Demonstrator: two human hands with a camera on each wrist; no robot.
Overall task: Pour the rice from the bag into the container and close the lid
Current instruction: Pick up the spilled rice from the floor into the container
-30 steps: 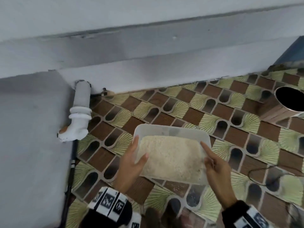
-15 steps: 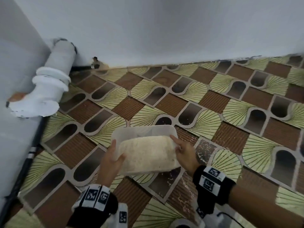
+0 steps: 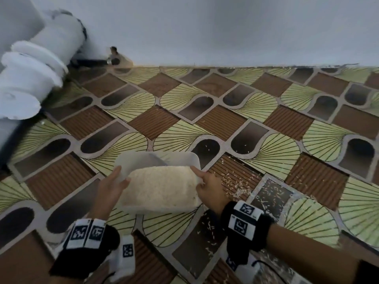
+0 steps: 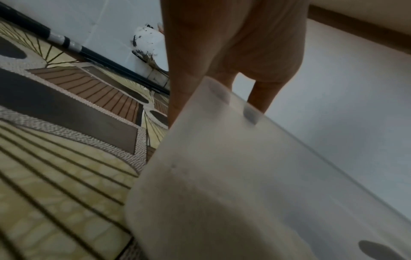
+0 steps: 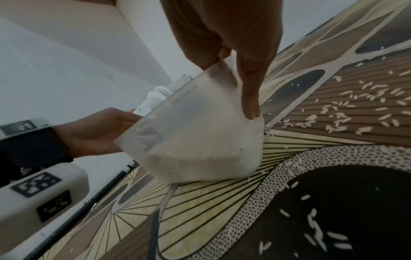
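— Down on the floor [image 3: 287, 124], is the rice [image 3: 160, 187] in the container [image 3: 155, 160]?
— Yes. It is gripped, tilted, by the left hand [image 3: 108, 191] and right hand [image 3: 209, 189] (some spilled grains [image 3: 235, 181] are seen). No lid is seen yet.

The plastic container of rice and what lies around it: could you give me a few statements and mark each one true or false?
1. Both hands hold the container. True: the left hand grips one end, the right hand the other.
2. A lid covers the container. False: its top is open and the rice shows.
3. Loose rice grains lie on the patterned floor mat. True.
4. The container is empty. False: rice fills much of it.
5. A white pipe stands at the wall to the left. True.
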